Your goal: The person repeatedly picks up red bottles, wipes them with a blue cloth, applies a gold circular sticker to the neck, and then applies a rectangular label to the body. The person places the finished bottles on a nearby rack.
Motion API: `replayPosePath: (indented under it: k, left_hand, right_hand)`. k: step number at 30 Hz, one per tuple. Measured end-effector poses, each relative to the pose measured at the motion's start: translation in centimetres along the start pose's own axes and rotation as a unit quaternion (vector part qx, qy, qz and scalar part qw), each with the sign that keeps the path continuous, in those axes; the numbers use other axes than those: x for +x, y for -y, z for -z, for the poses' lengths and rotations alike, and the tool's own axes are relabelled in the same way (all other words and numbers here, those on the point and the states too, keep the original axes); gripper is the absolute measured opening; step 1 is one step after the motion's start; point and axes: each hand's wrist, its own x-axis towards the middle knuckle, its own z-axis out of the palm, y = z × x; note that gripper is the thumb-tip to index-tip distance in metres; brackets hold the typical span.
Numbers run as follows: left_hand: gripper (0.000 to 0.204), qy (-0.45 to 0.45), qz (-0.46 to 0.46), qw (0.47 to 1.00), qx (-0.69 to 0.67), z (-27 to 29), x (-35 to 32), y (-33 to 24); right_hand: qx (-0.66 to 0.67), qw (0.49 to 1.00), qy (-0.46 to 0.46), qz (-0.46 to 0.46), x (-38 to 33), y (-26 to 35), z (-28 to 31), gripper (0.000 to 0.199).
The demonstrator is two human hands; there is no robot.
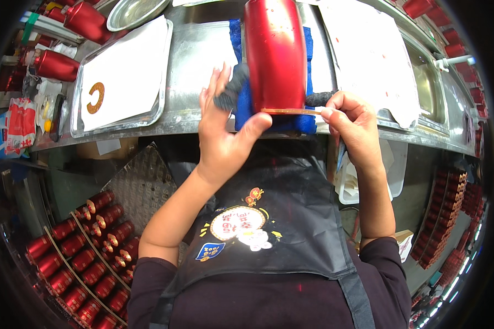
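A glossy red bottle lies on a blue cloth, its near end toward me. Along that end runs a thin gold strip. Thumb and fingers of my right hand pinch the strip's right end, and a dark finger cover shows on one finger against the bottle's side. My left hand is spread at the bottle's left, its thumb tip close to the strip's left end; whether it touches, I cannot tell. A dark cover sits on one of its fingers too.
On the left, a metal tray holds a white sheet with a gold C-shaped piece. A metal bowl stands behind it. More white sheets lie right, beside a metal basin. Racked red bottles stand below left.
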Motion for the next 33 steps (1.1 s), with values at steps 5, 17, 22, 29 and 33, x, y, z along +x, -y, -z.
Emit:
replayPosePath:
  k: [5,17,22,29,33]
  left_hand:
    - [0.040,0.050,-0.104,0.972,0.204,0.7,-2.3,0.0]
    - [0.033,0.067,-0.137,0.956,0.251,1.1,-2.1,-0.2]
    - [0.026,0.079,-0.185,0.942,0.269,1.2,-0.5,-1.4]
    - [0.025,0.105,-0.236,0.924,0.283,0.3,1.9,-3.7]
    - [0.032,0.091,-0.269,0.901,0.329,-1.8,3.0,-3.0]
  right_hand:
    - [-0.007,1.000,-0.004,-0.005,0.0,-0.2,0.0,0.013]
    - [-0.015,1.000,0.003,0.005,0.5,-1.0,0.5,0.014]
    - [0.001,1.000,0.011,0.011,0.6,-1.4,0.5,0.015]
    - [0.019,0.999,0.031,-0.003,0.9,-1.8,0.4,0.013]
    - [-0.002,0.998,0.057,-0.007,0.9,-1.7,0.1,0.010]
